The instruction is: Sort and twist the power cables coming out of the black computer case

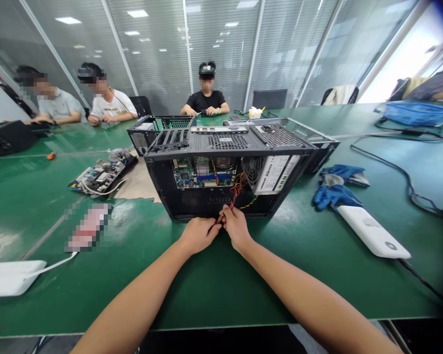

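A black computer case point(158, 191) lies on the green table with its open side facing me. Inside it show a motherboard point(203, 172) and, at the right, a power supply point(276, 174) with a fan. A bundle of red, yellow and black cables point(237, 188) runs out from beside the power supply toward me. Just in front of the case's lower edge, my left hand point(200, 234) is closed on the cable bundle. Close against it, my right hand point(236, 226) also pinches the bundle, a little nearer the case. The cable ends are hidden by my fingers.
Left of the case lie a loose circuit board point(103, 177) on cardboard and a phone point(90, 227) wired to a white power bank point(13, 278). Blue gloves point(335, 194) and a white device point(372, 231) lie right. Another case frame point(310, 132) stands behind. Several people sit around.
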`<state>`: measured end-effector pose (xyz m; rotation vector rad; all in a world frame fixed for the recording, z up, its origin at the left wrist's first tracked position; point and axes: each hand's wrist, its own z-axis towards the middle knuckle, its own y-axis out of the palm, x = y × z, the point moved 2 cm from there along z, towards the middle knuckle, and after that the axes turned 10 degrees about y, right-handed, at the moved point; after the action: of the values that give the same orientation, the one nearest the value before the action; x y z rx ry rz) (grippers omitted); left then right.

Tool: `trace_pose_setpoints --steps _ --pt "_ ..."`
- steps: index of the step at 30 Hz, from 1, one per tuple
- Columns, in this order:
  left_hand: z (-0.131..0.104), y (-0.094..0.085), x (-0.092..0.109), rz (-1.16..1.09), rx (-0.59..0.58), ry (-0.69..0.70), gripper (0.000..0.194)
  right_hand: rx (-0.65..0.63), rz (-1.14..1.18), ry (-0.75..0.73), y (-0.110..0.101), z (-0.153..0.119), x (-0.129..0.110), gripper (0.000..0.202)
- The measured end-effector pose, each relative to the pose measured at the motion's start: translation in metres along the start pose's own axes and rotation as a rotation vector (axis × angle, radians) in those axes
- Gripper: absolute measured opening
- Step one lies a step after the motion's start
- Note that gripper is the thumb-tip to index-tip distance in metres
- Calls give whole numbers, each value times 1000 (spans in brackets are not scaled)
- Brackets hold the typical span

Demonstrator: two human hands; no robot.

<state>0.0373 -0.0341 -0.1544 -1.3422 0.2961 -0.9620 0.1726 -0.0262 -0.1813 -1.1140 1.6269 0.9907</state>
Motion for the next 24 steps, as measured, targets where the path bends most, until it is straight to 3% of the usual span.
trace_pose_setpoints --steps 8,24 --pt "1 3 -5 -235 17 -39 37 -122 20 -22 -7 -4 -1 36" --pt "2 6 -15 -496 16 -133 36 -120 -75 -119 -6 -1 6 34"
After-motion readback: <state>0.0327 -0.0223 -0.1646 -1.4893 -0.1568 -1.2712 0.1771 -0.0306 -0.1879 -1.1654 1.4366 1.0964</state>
